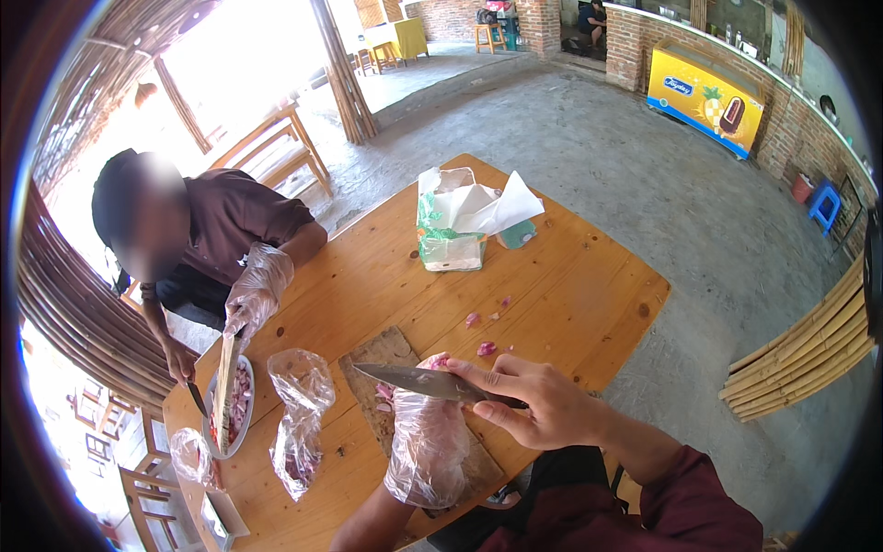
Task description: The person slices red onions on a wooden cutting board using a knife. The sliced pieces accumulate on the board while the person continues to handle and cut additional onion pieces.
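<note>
My right hand [531,400], bare, grips a kitchen knife [428,381] by its handle. The blade lies level across the top of my left hand [428,441], which wears a clear plastic glove. A pink piece of shallot [439,361] shows at my left fingertips, just behind the blade; the fingers are partly hidden. Beneath is a worn wooden cutting board [393,345] with cut shallot pieces [384,396] on it, left of my gloved hand. Shallot scraps and skins [486,348] lie on the wooden table [572,290] beyond the board.
Across the table's left side, a co-worker [234,214] holds a knife [196,398] and tilts a board [224,393] over an oval plate [247,407] of chopped shallots. Between us lies a clear plastic bag [300,414]. A tissue pack [450,252] stands at the far side.
</note>
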`<state>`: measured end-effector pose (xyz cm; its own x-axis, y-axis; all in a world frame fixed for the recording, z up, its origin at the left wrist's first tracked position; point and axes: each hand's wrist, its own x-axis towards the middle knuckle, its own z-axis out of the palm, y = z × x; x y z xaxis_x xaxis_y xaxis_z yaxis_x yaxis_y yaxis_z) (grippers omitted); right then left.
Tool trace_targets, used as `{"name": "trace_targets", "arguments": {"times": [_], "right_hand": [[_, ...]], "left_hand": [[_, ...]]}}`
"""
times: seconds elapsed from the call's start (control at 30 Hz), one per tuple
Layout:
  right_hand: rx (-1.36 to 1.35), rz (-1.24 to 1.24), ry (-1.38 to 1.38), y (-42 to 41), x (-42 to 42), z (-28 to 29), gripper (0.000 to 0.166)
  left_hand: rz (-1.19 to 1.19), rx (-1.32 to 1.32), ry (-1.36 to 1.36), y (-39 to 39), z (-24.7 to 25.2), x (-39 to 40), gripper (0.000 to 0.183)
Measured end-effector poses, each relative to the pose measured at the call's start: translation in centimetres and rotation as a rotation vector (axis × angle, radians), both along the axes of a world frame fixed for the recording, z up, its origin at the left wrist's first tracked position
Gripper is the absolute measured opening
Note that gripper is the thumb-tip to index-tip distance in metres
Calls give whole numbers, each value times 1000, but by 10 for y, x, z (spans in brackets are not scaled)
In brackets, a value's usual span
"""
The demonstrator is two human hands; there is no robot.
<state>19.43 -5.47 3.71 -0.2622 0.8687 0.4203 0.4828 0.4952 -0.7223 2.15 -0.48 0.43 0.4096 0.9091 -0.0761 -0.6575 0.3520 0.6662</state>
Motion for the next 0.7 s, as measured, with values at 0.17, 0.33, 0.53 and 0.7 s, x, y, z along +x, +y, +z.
{"name": "trace_targets", "arguments": {"times": [0.17,0.33,0.53,0.7], "right_hand": [[-5,-11,42,1,-2,-3,52],[-46,98,276,10,-1,-21,51],[-547,220,615,8,14,-1,52],[-266,123,441,2,5,4,55]], "left_hand": [[67,0,-47,-2,-2,3,16],[85,50,2,-2,-5,6,20],[-17,72,-22,-1,1,3,25],[15,51,25,-2,4,6,20]]}}
